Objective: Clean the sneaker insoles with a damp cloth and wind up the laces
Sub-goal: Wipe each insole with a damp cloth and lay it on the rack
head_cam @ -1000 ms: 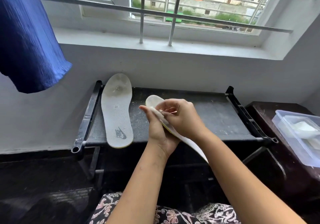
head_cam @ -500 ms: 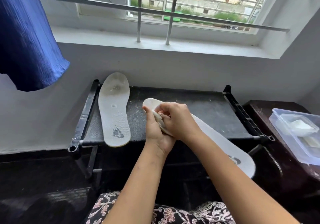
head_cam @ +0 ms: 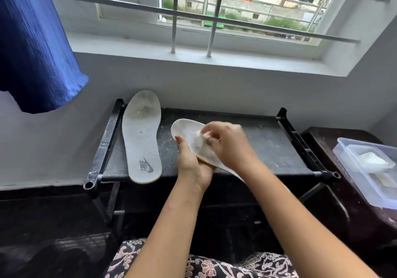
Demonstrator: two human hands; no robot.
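The left hand (head_cam: 191, 167) grips the held insole (head_cam: 185, 129) from below, thumb curled up over its near-left edge, while the right hand (head_cam: 230, 146) pinches a small white cloth (head_cam: 200, 142) in curled fingers and presses it onto the insole's upper face. This insole is lifted above the black fabric-topped rack (head_cam: 260, 146), toe end pointing away toward the wall.

A second insole (head_cam: 142, 138) lies flat along the rack's left side, its toe overhanging the far edge and touching the wall, just beside the held one but apart from it. To the right, a dark wooden table (head_cam: 315, 136) carries a clear plastic container (head_cam: 343, 148) with pale contents. A blue garment (head_cam: 34, 52) hangs at the upper left, and a barred window (head_cam: 174, 19) sits above the sill (head_cam: 193, 57). The right hand and forearm cover the held insole's middle and heel.

The held insole shows a whitish, finely textured surface with a thin yellow edge underneath. The flat one is grey-white, smudged dark at the forefoot, with a printed logo near its heel.

Both forearms reach forward from a patterned lap (head_cam: 214, 266), with the right wrist crossing over the left hand. The right fingers are slightly blurred.
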